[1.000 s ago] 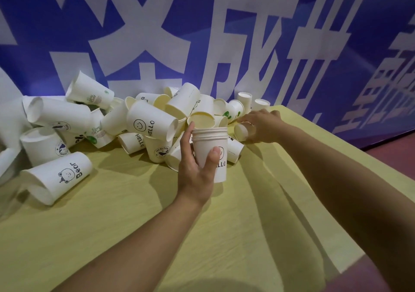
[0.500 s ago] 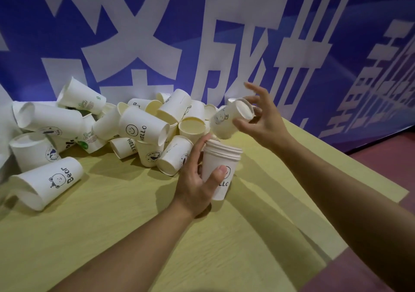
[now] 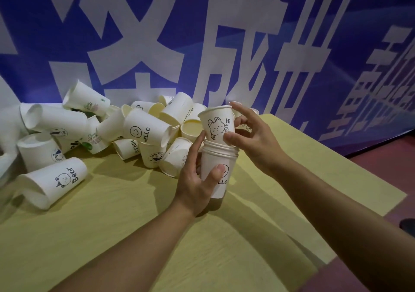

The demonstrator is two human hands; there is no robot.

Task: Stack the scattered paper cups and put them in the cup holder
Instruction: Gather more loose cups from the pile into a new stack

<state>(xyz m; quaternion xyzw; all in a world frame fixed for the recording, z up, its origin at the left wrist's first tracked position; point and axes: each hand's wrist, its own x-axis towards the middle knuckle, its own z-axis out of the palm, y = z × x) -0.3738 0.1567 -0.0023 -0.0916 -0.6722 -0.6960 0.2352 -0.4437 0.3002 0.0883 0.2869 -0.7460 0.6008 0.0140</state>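
Cup [image 3: 217, 123] with a rabbit drawing sits partly nested in the stack [image 3: 218, 170], near the table's [image 3: 112, 235] far edge. Right hand [image 3: 253, 139] pinches it; left hand [image 3: 197, 179] grips the stack. Step: stacking. Next, likely: press cup fully down. Holder not visible.

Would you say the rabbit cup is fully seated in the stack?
Not yet: the rabbit cup, held by the right hand, sticks well above the stack.

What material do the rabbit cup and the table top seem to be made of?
Rabbit cup: likely thin matte white paper, judging by its rolled rim and printed line drawing. Table: looks like pale yellow wood or wood-look laminate, with faint grain lines and a dull sheen.
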